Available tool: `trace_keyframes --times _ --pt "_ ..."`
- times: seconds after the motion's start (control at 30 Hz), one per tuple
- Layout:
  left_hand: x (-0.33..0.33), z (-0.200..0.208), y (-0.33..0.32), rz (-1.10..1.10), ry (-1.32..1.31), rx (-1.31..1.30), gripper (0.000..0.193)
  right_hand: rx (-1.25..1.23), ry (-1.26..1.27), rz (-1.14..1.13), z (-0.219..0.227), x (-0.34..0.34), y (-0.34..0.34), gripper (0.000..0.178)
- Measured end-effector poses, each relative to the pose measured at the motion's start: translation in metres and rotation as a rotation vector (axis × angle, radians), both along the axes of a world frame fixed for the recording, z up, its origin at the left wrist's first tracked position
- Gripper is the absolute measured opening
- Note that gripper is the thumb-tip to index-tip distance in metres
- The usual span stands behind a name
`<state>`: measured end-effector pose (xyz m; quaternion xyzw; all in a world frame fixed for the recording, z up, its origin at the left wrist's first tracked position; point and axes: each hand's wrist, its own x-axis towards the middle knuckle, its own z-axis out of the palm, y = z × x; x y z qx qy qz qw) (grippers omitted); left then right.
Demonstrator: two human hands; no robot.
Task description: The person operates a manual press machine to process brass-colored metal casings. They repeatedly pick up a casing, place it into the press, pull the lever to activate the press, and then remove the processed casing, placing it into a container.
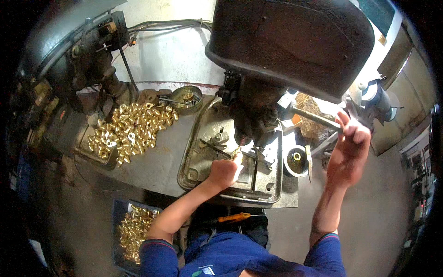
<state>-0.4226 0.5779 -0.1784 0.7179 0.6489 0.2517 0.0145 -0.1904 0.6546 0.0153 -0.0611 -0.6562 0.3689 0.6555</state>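
Note:
My left hand [224, 173] is closed around a small brass fitting [237, 151], just below the chuck [243, 134] of a drill press [290, 41]. The fingers hide most of that fitting, and whether the drill bit touches it cannot be made out. Over on the right, my right hand [349, 143] grips the end of the press's feed lever [316, 118] with curled fingers. Beneath the chuck lies the metal press table [221, 194], with a clamp block [218, 136] and a dark bar on it.
A heap of brass fittings [134, 129] covers the bench's left side, beside a round tin [189, 99] of tools. Below, a blue crate [119, 217] holds more fittings. A white bucket [296, 161] stands right of the press table. An orange-handled screwdriver [234, 217] lies near my lap.

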Motion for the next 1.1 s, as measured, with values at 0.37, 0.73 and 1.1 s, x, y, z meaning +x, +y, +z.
trace_keyframes --times 0.37,0.73,1.1 --pt "-0.003 -0.009 0.003 -0.025 -0.075 -0.042 0.035 0.008 0.005 -0.126 -0.047 -0.003 -0.043 0.029" --pt "0.001 -0.010 0.002 0.009 -0.034 -0.005 0.037 0.070 -0.010 -0.115 -0.067 -0.004 -0.049 0.027" --pt "0.003 -0.005 0.001 0.019 -0.012 -0.017 0.036 0.025 -0.022 -0.215 -0.101 0.000 -0.055 0.025"
